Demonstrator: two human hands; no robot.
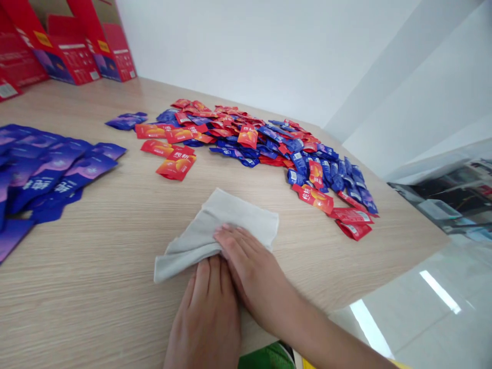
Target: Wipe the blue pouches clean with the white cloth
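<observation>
A pale grey cloth (pixel 238 218) lies folded and creased on the table in front of me. My right hand (pixel 253 271) rests on top of it, fingers together and pressed onto the fabric. Close beside it, my left hand (pixel 209 307) has its fingers bent at the cloth's near edge, the tips partly tucked out of sight at the fold. The two hands touch one another. Just beyond the cloth are a few loose red-orange sachets (pixel 177 166).
A long heap of red and blue sachets (pixel 248 136) runs along the wall side. Overlapping large blue pouches (pixel 49 169) lie at left. Red open cartons (pixel 73 51) stand back left. The table's right edge (pixel 407 274) drops to a tiled floor.
</observation>
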